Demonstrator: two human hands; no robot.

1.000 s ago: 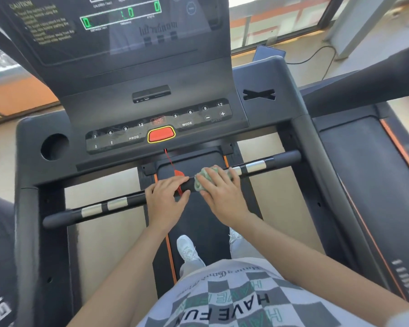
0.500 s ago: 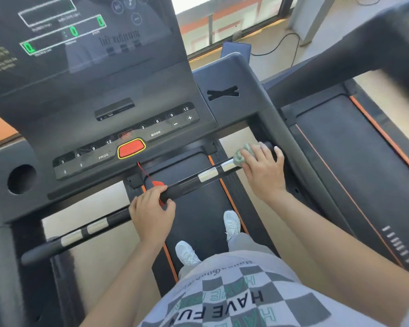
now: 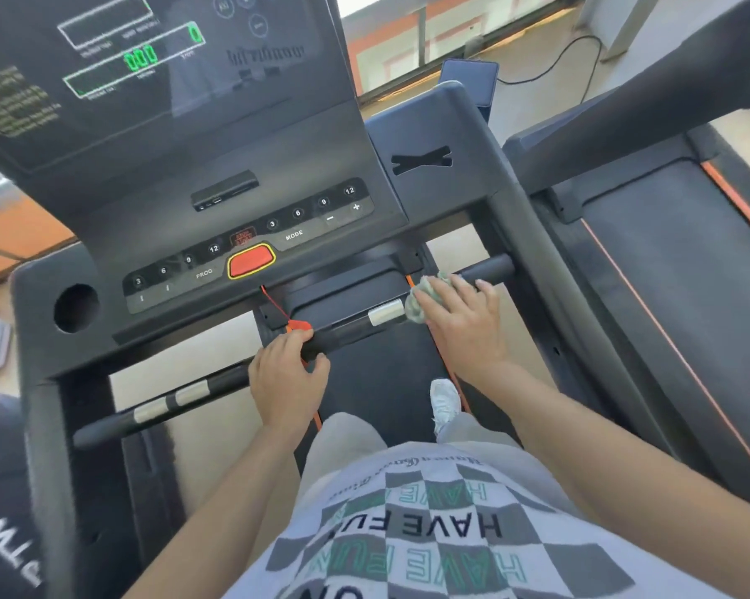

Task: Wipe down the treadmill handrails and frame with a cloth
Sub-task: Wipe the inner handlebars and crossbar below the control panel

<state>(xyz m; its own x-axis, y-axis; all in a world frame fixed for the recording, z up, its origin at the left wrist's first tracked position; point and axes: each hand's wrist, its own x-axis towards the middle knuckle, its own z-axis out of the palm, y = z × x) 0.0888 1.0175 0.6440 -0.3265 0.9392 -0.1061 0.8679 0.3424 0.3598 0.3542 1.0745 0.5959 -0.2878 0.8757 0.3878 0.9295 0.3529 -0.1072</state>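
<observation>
Two hands [image 3: 289, 378] [image 3: 464, 322] grip handrail [image 3: 351, 328]; right clutches cloth [image 3: 414, 305].

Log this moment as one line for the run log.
step: handrail wipe | right hand: holds green cloth on handrail, beside silver plate | left hand: grips handrail near middle
</observation>
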